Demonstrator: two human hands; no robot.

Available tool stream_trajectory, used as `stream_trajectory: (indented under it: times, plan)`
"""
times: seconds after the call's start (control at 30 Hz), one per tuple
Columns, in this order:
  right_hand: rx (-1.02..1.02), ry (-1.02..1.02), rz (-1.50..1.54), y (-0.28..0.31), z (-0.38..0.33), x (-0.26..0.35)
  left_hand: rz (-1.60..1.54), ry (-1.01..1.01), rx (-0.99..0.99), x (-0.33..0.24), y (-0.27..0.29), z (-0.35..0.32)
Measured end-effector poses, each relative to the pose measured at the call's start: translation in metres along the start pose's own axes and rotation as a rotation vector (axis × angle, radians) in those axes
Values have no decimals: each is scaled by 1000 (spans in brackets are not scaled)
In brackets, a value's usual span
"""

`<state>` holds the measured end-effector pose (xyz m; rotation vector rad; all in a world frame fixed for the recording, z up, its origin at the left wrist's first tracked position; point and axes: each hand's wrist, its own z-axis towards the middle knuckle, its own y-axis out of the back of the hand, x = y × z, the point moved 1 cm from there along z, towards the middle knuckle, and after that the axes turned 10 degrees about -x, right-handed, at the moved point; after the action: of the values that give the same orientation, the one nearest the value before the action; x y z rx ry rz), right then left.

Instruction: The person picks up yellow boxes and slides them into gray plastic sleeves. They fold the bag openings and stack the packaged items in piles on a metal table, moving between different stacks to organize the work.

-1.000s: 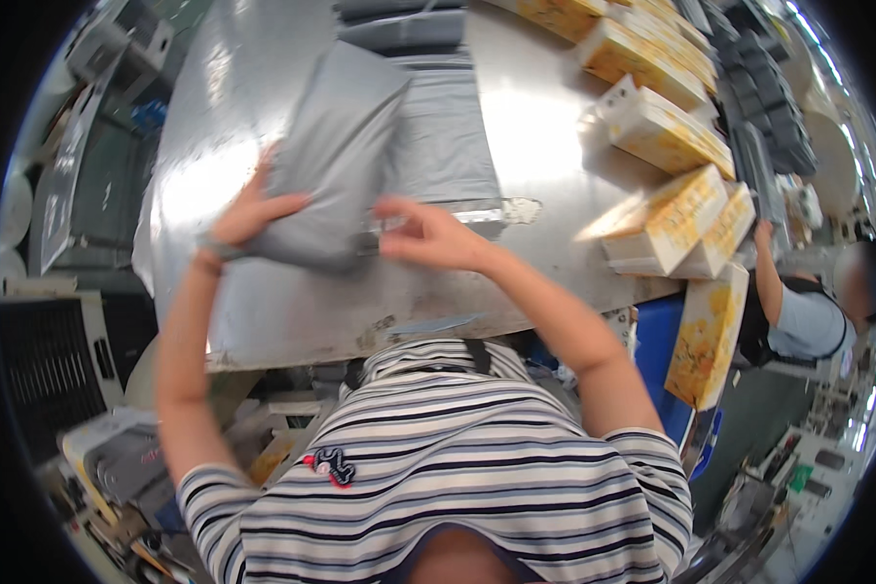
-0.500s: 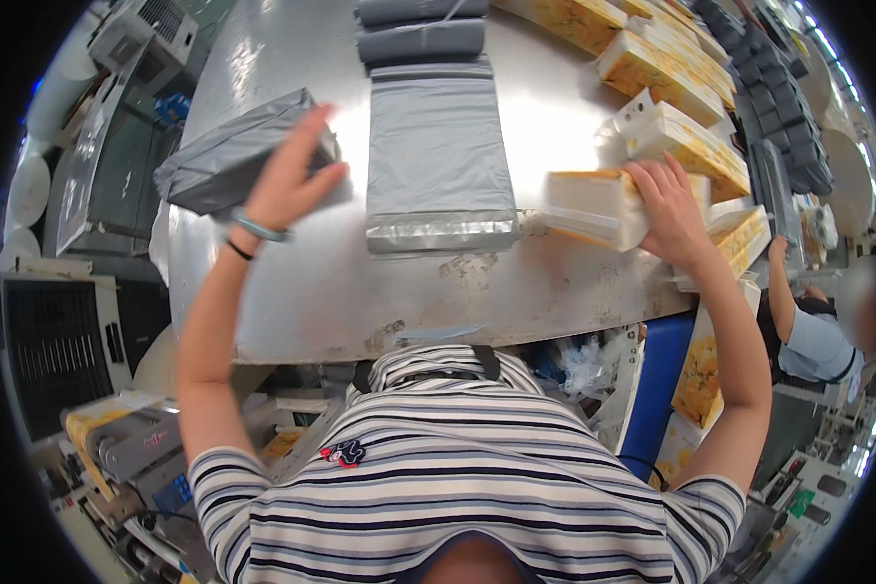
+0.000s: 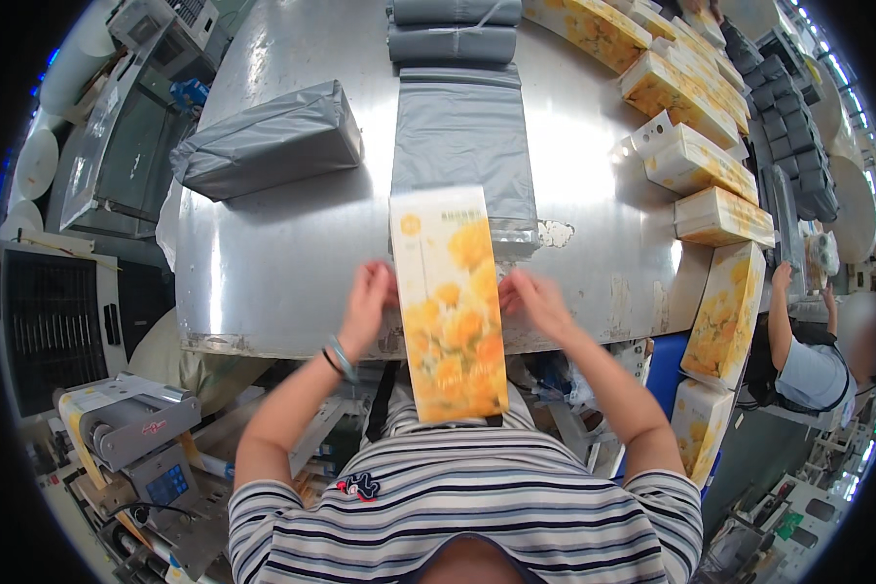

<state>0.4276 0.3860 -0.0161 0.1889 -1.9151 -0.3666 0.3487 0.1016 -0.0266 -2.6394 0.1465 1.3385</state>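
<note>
Left hand (image 3: 367,304) and right hand (image 3: 539,304) are gripping flower-print carton (image 3: 453,311) | it's pointing lengthwise away, crossing near edge of metal table (image 3: 273,277) | looking white, yellow-orange

The flowered box (image 3: 450,311) looks like smooth printed card with a slight sheen, while the grey bag (image 3: 462,136) and the wrapped parcel (image 3: 273,146) are thin, creased, softly shiny plastic. The tabletop (image 3: 292,253) is glossy metal, scuffed rough along its near edge; the striped shirt (image 3: 477,477) is matt knit cloth
</note>
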Motion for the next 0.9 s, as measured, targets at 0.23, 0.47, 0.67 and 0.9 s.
stream_trajectory:
  times: [0.23, 0.47, 0.67, 0.9]
  plan:
    - [-223, 652, -934, 25, 118, 18, 1289, -1256, 337, -91, -31, 110]
    - [-590, 935, -412, 19, 51, 42, 865, -1159, -351, -67, -45, 67]
    - [-459, 310, -349, 8, 78, 18, 1002, -822, -200, -36, -45, 86]
    - [731, 467, -557, 9, -70, 2, 1429, -901, 838, -7, -4, -39]
